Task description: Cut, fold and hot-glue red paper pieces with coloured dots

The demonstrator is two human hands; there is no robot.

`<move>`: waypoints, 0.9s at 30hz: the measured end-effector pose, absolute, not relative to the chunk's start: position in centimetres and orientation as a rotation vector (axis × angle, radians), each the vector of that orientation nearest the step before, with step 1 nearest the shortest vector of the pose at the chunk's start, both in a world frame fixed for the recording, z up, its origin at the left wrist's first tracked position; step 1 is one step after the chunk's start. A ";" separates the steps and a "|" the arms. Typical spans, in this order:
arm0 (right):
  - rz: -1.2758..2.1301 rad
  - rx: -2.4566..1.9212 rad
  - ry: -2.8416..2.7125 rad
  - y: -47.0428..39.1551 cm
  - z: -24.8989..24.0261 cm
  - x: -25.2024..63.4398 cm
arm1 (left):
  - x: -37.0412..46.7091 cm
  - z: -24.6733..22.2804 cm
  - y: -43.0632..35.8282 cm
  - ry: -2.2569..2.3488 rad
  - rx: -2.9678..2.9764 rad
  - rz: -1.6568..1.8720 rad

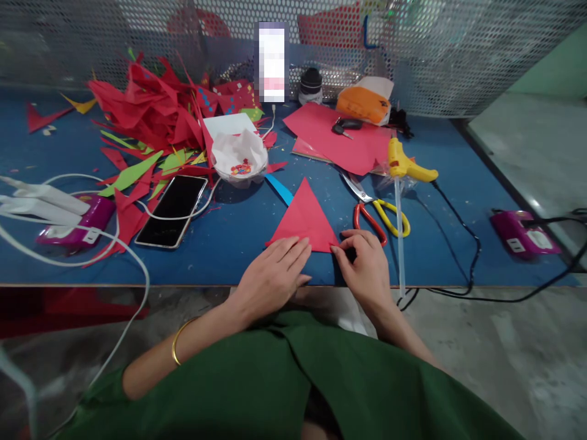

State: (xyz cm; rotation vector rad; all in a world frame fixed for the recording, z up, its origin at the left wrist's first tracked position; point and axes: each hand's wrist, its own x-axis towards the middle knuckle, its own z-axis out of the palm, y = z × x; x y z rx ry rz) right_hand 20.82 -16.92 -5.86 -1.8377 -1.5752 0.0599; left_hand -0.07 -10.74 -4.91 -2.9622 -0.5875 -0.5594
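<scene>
The red paper triangle [305, 217] lies flat on the blue counter [229, 244], at the near edge. The left hand [273, 275] presses its base with fingers spread flat. The right hand [364, 260] pinches the triangle's corner at 3 o'clock. Scissors [373, 211] lie just beyond that hand, at 1 o'clock.

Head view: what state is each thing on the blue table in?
Red paper: folded into a triangle, flat.
Left hand: pressing its lower edge.
Right hand: pinching its right corner.
Scissors: closed, lying flat.
Phone: screen dark.
Glue gun: lying down.
</scene>
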 end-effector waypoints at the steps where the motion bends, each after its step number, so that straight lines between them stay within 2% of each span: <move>1: 0.063 -1.836 -1.571 -16.9 -5.8 20.8 | 0.0 -4.9 -10.9 -0.599 -2.970 -0.512; 11: 0.078 -1.826 -1.536 -16.9 -5.9 20.8 | 0.3 -4.6 -11.4 -0.668 -2.968 -0.265; 17: -0.128 -1.755 -1.433 -18.5 -6.0 21.1 | 0.2 -4.5 -11.4 -0.675 -2.964 -0.242; 20: -0.268 -1.658 -1.649 -19.4 -5.7 20.4 | 0.2 -4.5 -11.4 -0.665 -2.964 -0.245; 24: -0.257 -1.473 -2.108 -19.5 -6.1 18.7 | 0.2 -4.7 -11.4 -0.652 -2.951 -0.251; 27: -0.254 -1.503 -2.169 -19.4 -7.0 17.6 | 0.1 -4.9 -11.5 -0.638 -2.967 -0.255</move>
